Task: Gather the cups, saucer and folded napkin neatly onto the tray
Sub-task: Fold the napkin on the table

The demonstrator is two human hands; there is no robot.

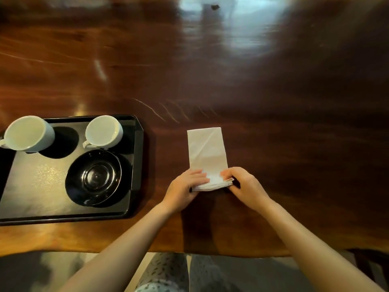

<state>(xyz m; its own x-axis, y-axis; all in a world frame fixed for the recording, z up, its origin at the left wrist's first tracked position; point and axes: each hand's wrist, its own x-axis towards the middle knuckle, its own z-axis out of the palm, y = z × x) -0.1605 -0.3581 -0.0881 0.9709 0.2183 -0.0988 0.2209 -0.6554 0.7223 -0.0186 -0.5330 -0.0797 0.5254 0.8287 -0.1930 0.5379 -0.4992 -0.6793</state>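
Right of the tray (137,157), with a bare strip of counter (273,91) between, the folded napkin (207,152) lay flat, its near end pinched in the grip of the left hand (185,185) and the right hand (245,186). On the tray stood two white cups (103,131) at its far side and a black saucer (94,178) nearer. The left cup (27,133) overhung the tray's far-left corner, and the tray's left edge was cut off.

On the dark wooden table (273,102), a black tray (31,186) holds two white cups (28,132) (103,131) and a black saucer (93,178) — while beside it, the left hand (185,184) and right hand (242,186) pinch the near end of the folded white napkin (207,152).
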